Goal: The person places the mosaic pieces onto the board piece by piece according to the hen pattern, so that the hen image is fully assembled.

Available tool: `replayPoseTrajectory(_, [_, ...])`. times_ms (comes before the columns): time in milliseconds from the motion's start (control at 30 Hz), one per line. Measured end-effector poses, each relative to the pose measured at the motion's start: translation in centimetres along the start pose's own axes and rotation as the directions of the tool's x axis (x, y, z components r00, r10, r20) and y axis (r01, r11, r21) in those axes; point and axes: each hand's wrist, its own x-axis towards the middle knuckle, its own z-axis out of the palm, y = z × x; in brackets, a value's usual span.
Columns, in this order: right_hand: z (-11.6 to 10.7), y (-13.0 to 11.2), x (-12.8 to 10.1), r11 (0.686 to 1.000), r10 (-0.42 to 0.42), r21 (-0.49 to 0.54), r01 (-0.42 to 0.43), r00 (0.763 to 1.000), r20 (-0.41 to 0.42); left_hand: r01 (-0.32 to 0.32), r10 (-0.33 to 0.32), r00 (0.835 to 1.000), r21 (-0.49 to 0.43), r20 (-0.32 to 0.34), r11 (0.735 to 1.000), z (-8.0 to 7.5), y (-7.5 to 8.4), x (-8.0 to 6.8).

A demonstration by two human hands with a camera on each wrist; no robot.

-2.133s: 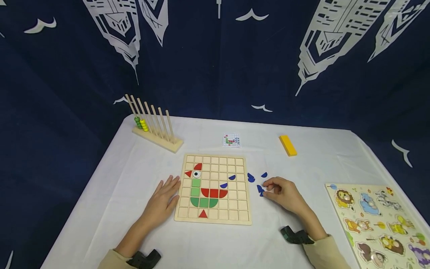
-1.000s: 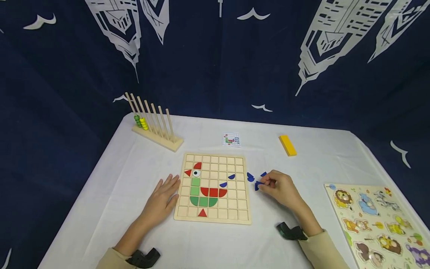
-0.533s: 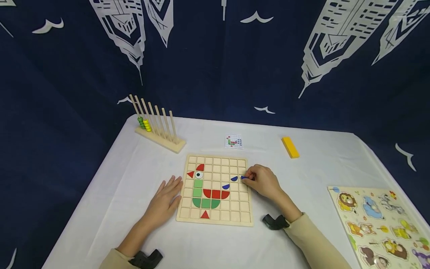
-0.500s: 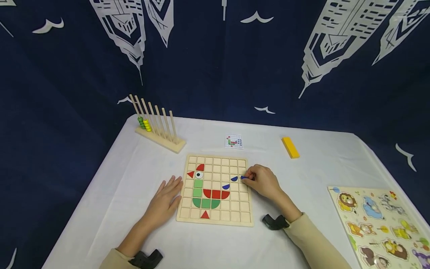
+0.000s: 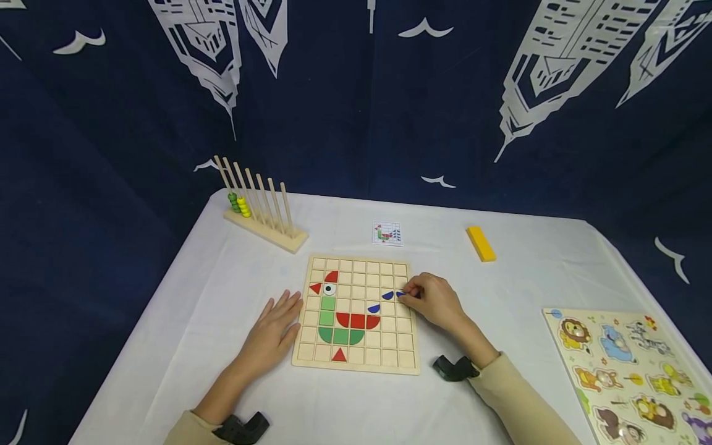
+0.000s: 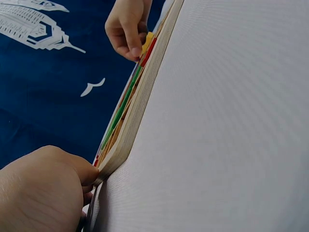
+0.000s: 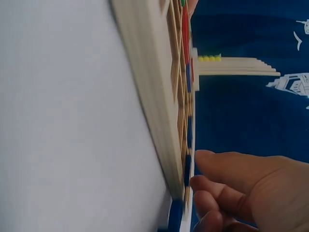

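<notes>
A square wooden grid board [image 5: 356,364] lies mid-table, bearing red, green and blue flat pieces and a round eye tile [image 5: 329,289]. Over its right edge, my right hand [image 5: 436,301] pinches a small blue rounded piece [image 5: 400,294] between thumb and fingertips, partly covered. Left of it sit two blue half-round pieces, the upper one [image 5: 387,295] and the lower one [image 5: 374,308]. My left hand [image 5: 271,337] rests with fingers extended at the board's left edge, its thumb touching the side in the left wrist view. In the right wrist view, a loose blue piece [image 7: 175,216] lies by the board's edge.
A small picture card [image 5: 387,233] lies behind the board. At the back left stands a peg rack [image 5: 267,232] with green and yellow beads. A yellow block [image 5: 481,243] lies at the back right. An animal puzzle board [image 5: 628,364] occupies the right side.
My right hand picked up a blue piece right of the board and carried it left to the board's right side. The piece has since edged slightly left. The left hand stays put.
</notes>
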Motion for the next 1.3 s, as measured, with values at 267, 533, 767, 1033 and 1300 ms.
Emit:
replayPoseTrajectory(267, [-1.9,2.0,-2.0,0.999,0.015,0.046,-0.009,0.992,-0.128,0.024,-0.024,0.999,0.001,0.037,1.000,0.0,0.3,0.2])
replayPoseTrajectory(533, [-2.9,3.9,-4.8,0.996,0.059,0.076,-0.047,0.984,-0.168,0.029,-0.029,0.999,0.015,0.040,0.999,0.0,0.2,0.2])
replayPoseTrajectory(767, [-1.3,4.3,-5.8,0.993,0.033,0.117,-0.020,0.994,-0.106,0.030,-0.030,0.999,0.003,0.035,1.000,-0.1,0.3,0.1])
replayPoseTrajectory(1033, [0.0,4.1,-5.8,0.999,-0.002,0.045,0.007,0.994,-0.110,0.028,-0.028,0.999,0.002,0.030,1.000,-0.2,0.4,-0.1])
replayPoseTrajectory(1300, [-0.1,3.9,-5.9,1.000,-0.004,0.010,0.006,0.993,-0.114,0.024,-0.024,0.999,0.001,0.032,1.000,-0.3,0.5,0.0])
